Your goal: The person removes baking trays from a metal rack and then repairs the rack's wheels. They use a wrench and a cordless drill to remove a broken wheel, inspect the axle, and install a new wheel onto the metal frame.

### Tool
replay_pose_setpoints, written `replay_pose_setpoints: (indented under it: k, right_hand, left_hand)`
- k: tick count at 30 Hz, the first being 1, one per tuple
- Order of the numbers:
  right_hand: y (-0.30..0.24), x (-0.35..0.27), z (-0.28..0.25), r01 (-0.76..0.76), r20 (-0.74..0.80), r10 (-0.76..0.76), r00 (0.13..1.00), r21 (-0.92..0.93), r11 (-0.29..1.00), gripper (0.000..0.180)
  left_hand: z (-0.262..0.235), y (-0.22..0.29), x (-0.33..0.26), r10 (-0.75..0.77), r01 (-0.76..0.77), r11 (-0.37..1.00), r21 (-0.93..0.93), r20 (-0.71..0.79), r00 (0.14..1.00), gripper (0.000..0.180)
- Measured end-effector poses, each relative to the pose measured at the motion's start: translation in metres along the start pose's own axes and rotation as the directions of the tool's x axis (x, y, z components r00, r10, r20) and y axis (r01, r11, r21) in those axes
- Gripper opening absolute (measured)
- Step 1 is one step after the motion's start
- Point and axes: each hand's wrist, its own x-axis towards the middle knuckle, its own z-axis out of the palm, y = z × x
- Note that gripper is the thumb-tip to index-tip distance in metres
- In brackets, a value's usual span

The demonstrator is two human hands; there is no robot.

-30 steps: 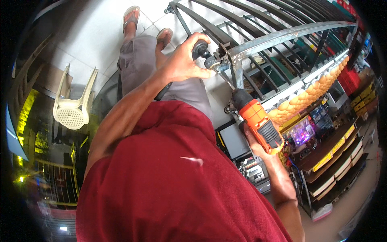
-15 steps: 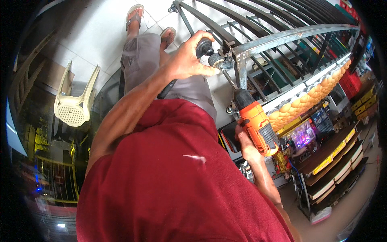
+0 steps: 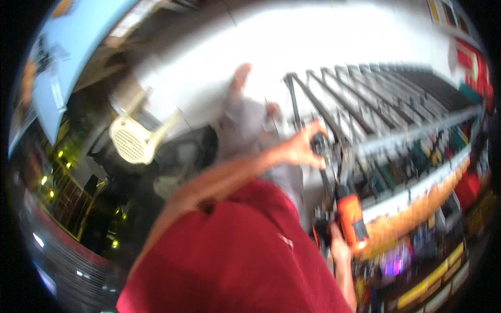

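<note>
Motion blur softens everything now. My left hand (image 3: 300, 149) is curled around a black caster wheel (image 3: 319, 144) at the corner of a metal rack (image 3: 404, 136), with the thumb on its near side. My right hand (image 3: 340, 243) grips an orange and black cordless drill (image 3: 351, 215) by its handle. The drill points away from me, up toward the caster's mount, with a thin bit or driver at its front. Whether the bit touches a fastener is too blurred to tell. The rack's dark bars stretch away to the right.
A cream plastic stool (image 3: 133, 140) stands on the left. Along the rack's near side runs a row of stacked orange-brown, egg-like rounds (image 3: 412, 213). A red crate (image 3: 468, 190) and shelving with yellow strips (image 3: 430, 281) lie at the right.
The view has swung, so the rack, both hands and the stool appear farther right and lower. My left hand still holds the caster and my right hand the drill.
</note>
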Motion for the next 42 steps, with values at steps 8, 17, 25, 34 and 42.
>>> replay_pose_setpoints:
  k: [8, 17, 25, 34, 42]
  right_hand:
    - [-0.045, -0.099, -0.016, 0.184, 0.025, -0.204, 0.979, 0.335, 0.924, 0.028]
    - [-0.053, -0.157, -0.021, 0.574, -0.107, -0.566, 0.817, 0.052, 0.817, 0.025]
    - [-0.310, -0.222, 0.113, 0.873, 0.018, -0.902, 0.432, -0.259, 0.413, 0.033]
    - [-0.605, -0.176, 0.326, 0.817, 0.367, -0.929, 0.040, -0.547, -0.181, 0.030]
    - [-0.716, -0.144, 0.397, 0.834, 0.497, -0.867, 0.022, -0.487, -0.258, 0.066]
  left_hand:
    - [0.020, 0.062, -0.080, 0.086, -0.076, 0.969, -0.235, 0.031, 0.996, 0.080]
    - [0.008, 0.155, -0.161, 0.032, -0.052, 0.961, 0.272, 0.076, 0.997, 0.094]
    - [-0.138, 0.117, -0.219, 0.171, -0.138, 0.756, 0.640, 0.010, 0.985, 0.069]
    - [-0.435, 0.335, -0.436, 0.095, 0.313, 0.607, 0.731, -0.458, 0.884, 0.049]
    - [-0.655, 0.362, -0.538, 0.355, 0.461, 0.431, 0.776, -0.615, 0.704, 0.042]
